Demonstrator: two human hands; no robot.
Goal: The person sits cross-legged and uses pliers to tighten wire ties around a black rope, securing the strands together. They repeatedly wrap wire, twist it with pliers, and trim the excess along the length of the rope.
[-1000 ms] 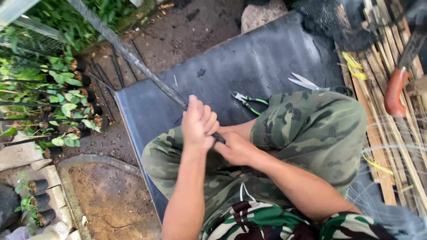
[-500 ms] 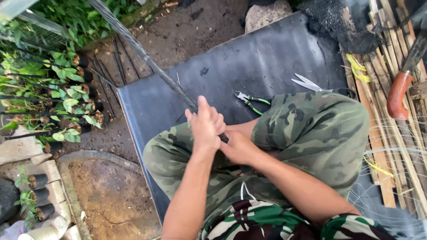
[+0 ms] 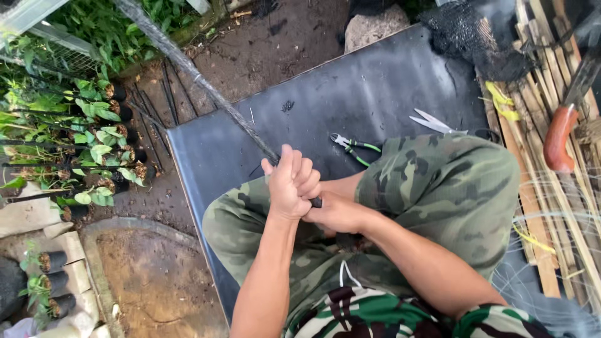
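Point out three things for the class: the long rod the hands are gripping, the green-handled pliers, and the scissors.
Long rod (image 3: 206,87), head view: mid-shaft, above the left hand (image 3: 289,184).
Green-handled pliers (image 3: 352,148), head view: where jaws and handles join.
Scissors (image 3: 432,122), head view: on the pale blades.

Trousers: you wear green-and-brown camouflage trousers (image 3: 432,194).
Shirt: your camouflage shirt (image 3: 375,316) has a white drawstring.
Arms: your forearms are bare, unsleeved.

Both hands, left (image 3: 289,184) and right (image 3: 338,213), in a tight grip on long rod (image 3: 200,81) over black mat (image 3: 375,94), pliers (image 3: 350,147) nearby.
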